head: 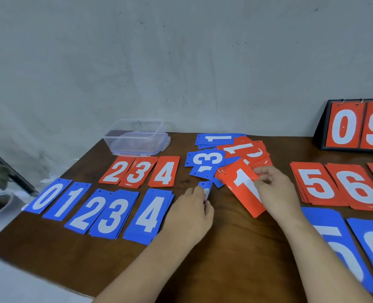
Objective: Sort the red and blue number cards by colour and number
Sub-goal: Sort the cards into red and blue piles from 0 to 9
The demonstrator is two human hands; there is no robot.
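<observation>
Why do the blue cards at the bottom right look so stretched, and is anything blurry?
Head view: the wide-angle lens stretches the blue 5 card near the corner. Head view: soft, dim light, no hard shadows; the right hand and its red 1 card look slightly smeared, as does the left hand holding a blue card.

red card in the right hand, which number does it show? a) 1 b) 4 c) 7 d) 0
a: the red card held by the right hand shows a white 1, and the left hand holds only a blue card.
</observation>
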